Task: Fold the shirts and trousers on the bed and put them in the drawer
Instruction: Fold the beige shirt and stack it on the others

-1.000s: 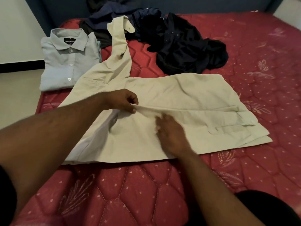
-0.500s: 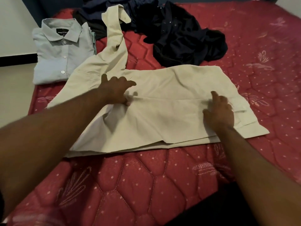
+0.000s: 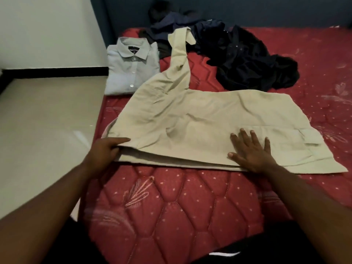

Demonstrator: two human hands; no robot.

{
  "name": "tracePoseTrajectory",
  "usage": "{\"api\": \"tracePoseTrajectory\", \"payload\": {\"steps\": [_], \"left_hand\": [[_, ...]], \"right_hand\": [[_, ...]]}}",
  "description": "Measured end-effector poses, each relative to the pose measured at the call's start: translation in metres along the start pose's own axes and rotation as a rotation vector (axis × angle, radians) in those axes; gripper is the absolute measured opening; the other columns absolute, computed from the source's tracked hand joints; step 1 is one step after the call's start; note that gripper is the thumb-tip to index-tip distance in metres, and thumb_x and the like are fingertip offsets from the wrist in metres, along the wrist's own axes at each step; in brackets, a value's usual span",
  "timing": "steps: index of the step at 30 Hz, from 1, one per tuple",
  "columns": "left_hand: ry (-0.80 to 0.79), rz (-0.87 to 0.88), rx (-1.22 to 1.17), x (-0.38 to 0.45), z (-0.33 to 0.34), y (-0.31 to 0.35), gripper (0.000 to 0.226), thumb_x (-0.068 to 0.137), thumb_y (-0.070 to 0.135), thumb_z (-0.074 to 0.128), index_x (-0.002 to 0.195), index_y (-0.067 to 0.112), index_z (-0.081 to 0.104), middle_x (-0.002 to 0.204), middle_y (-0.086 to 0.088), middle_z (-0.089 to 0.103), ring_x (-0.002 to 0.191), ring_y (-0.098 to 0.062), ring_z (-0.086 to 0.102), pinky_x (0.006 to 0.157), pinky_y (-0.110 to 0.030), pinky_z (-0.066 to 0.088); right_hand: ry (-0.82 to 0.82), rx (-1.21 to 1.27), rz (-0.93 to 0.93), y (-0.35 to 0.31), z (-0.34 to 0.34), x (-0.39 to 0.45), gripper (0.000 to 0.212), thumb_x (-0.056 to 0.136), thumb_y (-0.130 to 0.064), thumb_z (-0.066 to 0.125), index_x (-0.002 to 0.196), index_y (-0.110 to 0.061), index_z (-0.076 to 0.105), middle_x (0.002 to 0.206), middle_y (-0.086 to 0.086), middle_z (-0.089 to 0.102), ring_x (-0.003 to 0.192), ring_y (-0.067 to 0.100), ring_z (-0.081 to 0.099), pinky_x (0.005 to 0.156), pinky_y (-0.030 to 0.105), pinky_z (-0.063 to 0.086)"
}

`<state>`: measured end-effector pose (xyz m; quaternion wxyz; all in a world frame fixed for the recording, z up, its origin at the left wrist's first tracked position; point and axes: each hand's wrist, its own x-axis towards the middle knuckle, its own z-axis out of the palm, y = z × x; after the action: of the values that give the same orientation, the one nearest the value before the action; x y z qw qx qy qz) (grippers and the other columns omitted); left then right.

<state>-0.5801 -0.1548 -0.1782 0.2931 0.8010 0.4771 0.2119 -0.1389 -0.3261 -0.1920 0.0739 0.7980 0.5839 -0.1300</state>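
Beige trousers [image 3: 202, 115] lie spread across the red mattress [image 3: 171, 216], partly folded, one leg stretching up toward the far dark clothes. My left hand [image 3: 106, 151] grips the near left edge of the trousers, thumb on top and fingers under the cloth. My right hand [image 3: 251, 149] lies flat on the near right part of them, fingers spread. A folded light blue shirt [image 3: 129, 69] lies at the mattress's far left corner. A heap of dark unfolded clothes [image 3: 243, 60] sits at the back.
The mattress's left edge runs beside a pale tiled floor [image 3: 47, 130]. A dark blue wall [image 3: 247, 10] stands behind the bed. More dark garments [image 3: 167, 21] are bunched against the wall. No drawer is in view.
My left hand moved from the middle of the trousers down to the near left edge and took hold of it. My right hand slid back toward the near edge and lies flat.
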Motion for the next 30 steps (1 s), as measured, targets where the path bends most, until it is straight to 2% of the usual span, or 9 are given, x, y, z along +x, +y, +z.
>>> {"api": "tracePoseTrajectory", "payload": {"steps": [3,7,10,13,19,22,25,28,30], "left_hand": [[0.026,-0.016,-0.021,-0.003,0.003,-0.01,0.063,0.067,-0.026,0.053,0.102,0.022,0.072,0.11,-0.011,0.069,0.105,-0.02,0.064,0.093,-0.001,0.037],[0.07,0.057,0.008,-0.018,0.009,-0.024,0.059,0.067,-0.028,0.053,0.116,0.0,0.068,0.12,-0.01,0.063,0.117,-0.031,0.06,0.105,-0.006,0.031],[0.128,0.266,0.142,-0.02,0.01,-0.014,0.049,0.078,-0.003,0.056,0.126,0.006,0.064,0.128,-0.012,0.062,0.119,-0.024,0.056,0.106,-0.018,0.036],[0.126,0.408,0.237,-0.021,0.019,-0.014,0.034,0.087,0.018,0.056,0.114,0.004,0.071,0.114,-0.013,0.069,0.102,-0.027,0.065,0.09,-0.03,0.047],[0.276,-0.017,-0.033,-0.019,0.019,-0.022,0.038,0.074,-0.018,0.06,0.1,0.005,0.075,0.102,-0.009,0.071,0.097,-0.024,0.066,0.091,-0.004,0.039],[0.263,-0.14,-0.13,-0.012,0.013,-0.009,0.041,0.074,-0.014,0.051,0.099,0.009,0.074,0.102,-0.004,0.07,0.097,-0.02,0.065,0.097,-0.026,0.047],[0.349,0.112,0.047,-0.012,0.013,0.017,0.037,0.072,0.002,0.05,0.101,0.009,0.072,0.115,-0.007,0.068,0.11,-0.026,0.06,0.105,-0.037,0.04],[0.184,0.352,0.301,-0.007,0.044,0.054,0.043,0.083,0.021,0.045,0.118,0.013,0.067,0.128,-0.006,0.064,0.125,-0.027,0.053,0.114,-0.05,0.022],[-0.037,0.266,0.562,-0.004,0.068,0.057,0.051,0.096,0.034,0.032,0.143,0.022,0.047,0.15,-0.001,0.045,0.142,-0.025,0.035,0.118,-0.056,0.006]], "right_hand": [[-0.033,0.017,-0.134,-0.047,0.005,-0.001,0.09,0.062,-0.091,-0.009,0.143,-0.053,-0.019,0.151,-0.017,-0.032,0.145,0.017,-0.023,0.114,0.055,-0.01],[-0.117,-0.031,-0.145,-0.067,0.012,0.0,0.088,0.062,-0.091,-0.009,0.141,-0.055,-0.021,0.157,-0.012,-0.026,0.146,0.021,-0.023,0.112,0.06,-0.011],[-0.035,0.001,-0.136,-0.078,0.002,0.002,0.092,0.066,-0.093,0.001,0.147,-0.051,-0.013,0.156,-0.016,-0.024,0.146,0.017,-0.021,0.112,0.058,-0.012],[0.047,0.06,-0.213,-0.118,-0.006,0.014,0.086,0.072,-0.085,0.005,0.148,-0.049,-0.009,0.158,-0.015,-0.022,0.146,0.015,-0.021,0.113,0.056,-0.01],[-0.036,0.102,-0.147,-0.177,0.002,0.052,0.08,0.081,-0.083,0.02,0.148,-0.049,-0.008,0.159,-0.013,-0.02,0.147,0.021,-0.018,0.11,0.067,-0.008],[-0.023,0.021,-0.118,-0.181,0.005,0.053,0.094,0.072,-0.093,0.018,0.148,-0.047,-0.012,0.157,-0.012,-0.025,0.146,0.023,-0.023,0.105,0.071,-0.013],[0.076,-0.019,-0.177,-0.192,0.016,0.043,0.102,0.067,-0.095,0.014,0.148,-0.041,-0.018,0.156,-0.011,-0.028,0.145,0.021,-0.025,0.109,0.067,-0.014],[0.129,-0.014,-0.209,-0.199,0.026,0.04,0.102,0.068,-0.094,0.011,0.15,-0.04,-0.016,0.159,-0.013,-0.021,0.147,0.018,-0.018,0.112,0.064,-0.009],[0.138,-0.018,-0.229,-0.196,0.026,0.039,0.102,0.067,-0.094,0.008,0.15,-0.04,-0.016,0.159,-0.013,-0.02,0.148,0.017,-0.018,0.113,0.063,-0.008]]}}
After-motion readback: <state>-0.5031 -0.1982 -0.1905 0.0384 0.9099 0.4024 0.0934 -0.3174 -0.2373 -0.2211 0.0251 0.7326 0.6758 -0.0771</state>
